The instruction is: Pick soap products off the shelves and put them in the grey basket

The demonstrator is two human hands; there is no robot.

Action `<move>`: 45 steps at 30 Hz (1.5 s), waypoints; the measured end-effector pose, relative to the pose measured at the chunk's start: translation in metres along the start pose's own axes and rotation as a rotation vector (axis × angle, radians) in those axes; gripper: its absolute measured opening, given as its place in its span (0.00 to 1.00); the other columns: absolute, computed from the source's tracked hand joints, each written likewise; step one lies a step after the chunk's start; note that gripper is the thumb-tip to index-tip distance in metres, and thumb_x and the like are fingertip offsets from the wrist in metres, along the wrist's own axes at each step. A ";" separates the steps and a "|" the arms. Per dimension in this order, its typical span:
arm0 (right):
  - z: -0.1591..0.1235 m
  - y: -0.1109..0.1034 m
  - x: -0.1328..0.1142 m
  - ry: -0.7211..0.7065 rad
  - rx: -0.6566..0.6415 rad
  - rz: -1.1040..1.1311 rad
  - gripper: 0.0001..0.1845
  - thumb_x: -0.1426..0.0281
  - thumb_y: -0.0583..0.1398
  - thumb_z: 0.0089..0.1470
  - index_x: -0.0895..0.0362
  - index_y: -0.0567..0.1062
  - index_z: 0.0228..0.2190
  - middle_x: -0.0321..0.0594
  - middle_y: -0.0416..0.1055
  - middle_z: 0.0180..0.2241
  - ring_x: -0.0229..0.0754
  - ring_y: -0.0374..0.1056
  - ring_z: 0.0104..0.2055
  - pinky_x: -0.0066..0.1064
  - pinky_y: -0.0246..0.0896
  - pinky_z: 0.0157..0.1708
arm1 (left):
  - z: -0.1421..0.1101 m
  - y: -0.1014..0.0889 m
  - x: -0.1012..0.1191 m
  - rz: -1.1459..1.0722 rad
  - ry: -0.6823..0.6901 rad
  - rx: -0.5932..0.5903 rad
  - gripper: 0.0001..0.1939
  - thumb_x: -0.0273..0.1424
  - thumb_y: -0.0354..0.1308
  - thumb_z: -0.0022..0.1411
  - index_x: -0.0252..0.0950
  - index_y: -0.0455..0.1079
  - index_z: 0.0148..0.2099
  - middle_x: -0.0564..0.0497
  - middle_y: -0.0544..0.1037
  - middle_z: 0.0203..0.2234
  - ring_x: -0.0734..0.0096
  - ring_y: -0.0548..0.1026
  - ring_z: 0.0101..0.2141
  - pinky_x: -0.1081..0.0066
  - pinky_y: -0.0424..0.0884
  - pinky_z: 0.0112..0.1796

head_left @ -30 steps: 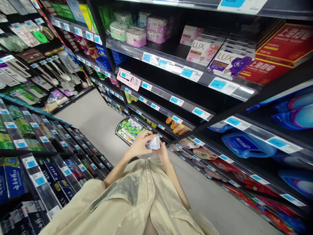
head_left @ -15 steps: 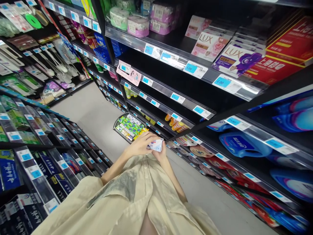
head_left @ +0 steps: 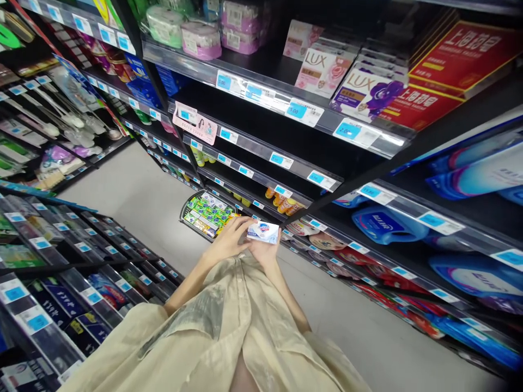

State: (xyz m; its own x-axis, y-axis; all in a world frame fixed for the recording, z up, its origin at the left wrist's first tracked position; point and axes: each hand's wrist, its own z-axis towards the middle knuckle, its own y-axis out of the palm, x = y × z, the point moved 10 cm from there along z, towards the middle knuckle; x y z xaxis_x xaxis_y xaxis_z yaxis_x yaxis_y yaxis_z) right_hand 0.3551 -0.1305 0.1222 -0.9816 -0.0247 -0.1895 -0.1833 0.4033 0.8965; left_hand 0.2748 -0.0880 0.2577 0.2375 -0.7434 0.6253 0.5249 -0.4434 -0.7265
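White box [head_left: 263, 232]: count one, off the shelves [head_left: 261, 122] and in my hands, a logo panel turned up toward me. My right hand [head_left: 265, 253] supports it from below, fingers closed about it. My left hand [head_left: 229, 239] curves at its left end, fingertips and thumb close in — grip or mere steadying, I can't tell. Progress, as I judge it: the box is in hand and looks unopened on the sides I can see; it isn't set down anywhere, and how much work is left I can't say. Other counts, placed from the box. Beyond it and left: one black-rimmed container [head_left: 196, 228], its green packs [head_left: 204, 209] too jumbled to number. Beyond it and slightly right: orange bottles [head_left: 286, 206], three or four (they overlap, so no firm figure). Higher up and right of it: pink LUX boxes [head_left: 324, 73], two faces showing; purple LUX box [head_left: 359, 97], one front face, more edges behind; red boxes [head_left: 433, 109], two front faces. Higher up and left of it: pink-based packs [head_left: 200, 43], three plain to see — one green-based pack [head_left: 165, 27] beside them.
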 end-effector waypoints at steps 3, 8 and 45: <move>0.000 -0.009 0.003 -0.015 0.030 -0.049 0.38 0.38 0.64 0.51 0.55 0.79 0.49 0.46 0.81 0.48 0.53 0.75 0.47 0.43 0.74 0.43 | 0.000 0.006 -0.006 0.012 -0.021 -0.008 0.38 0.30 0.65 0.67 0.42 0.55 0.74 0.39 0.69 0.64 0.50 0.69 0.64 0.48 0.70 0.63; 0.012 -0.024 0.013 -0.007 0.022 -0.276 0.35 0.42 0.72 0.45 0.54 0.81 0.44 0.46 0.82 0.45 0.57 0.75 0.54 0.51 0.69 0.58 | -0.010 0.013 -0.013 0.158 -0.009 0.002 0.37 0.24 0.63 0.64 0.42 0.59 0.73 0.42 0.74 0.58 0.52 0.73 0.58 0.52 0.72 0.59; -0.165 0.384 -0.278 -2.117 -0.069 -1.619 0.26 0.54 0.69 0.58 0.54 0.78 0.52 0.50 0.78 0.47 0.55 0.76 0.49 0.45 0.76 0.45 | -0.042 0.013 -0.008 0.382 0.079 0.134 0.22 0.18 0.50 0.69 0.45 0.73 0.56 0.48 0.79 0.55 0.58 0.78 0.53 0.57 0.77 0.54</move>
State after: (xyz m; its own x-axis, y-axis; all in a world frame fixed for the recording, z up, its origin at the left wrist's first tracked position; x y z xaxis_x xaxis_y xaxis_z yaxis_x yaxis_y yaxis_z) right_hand 0.5487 -0.1199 0.5853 0.9366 0.2849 -0.2038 -0.3173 0.9365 -0.1495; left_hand 0.2455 -0.1088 0.2311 0.3752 -0.8805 0.2898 0.5145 -0.0623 -0.8553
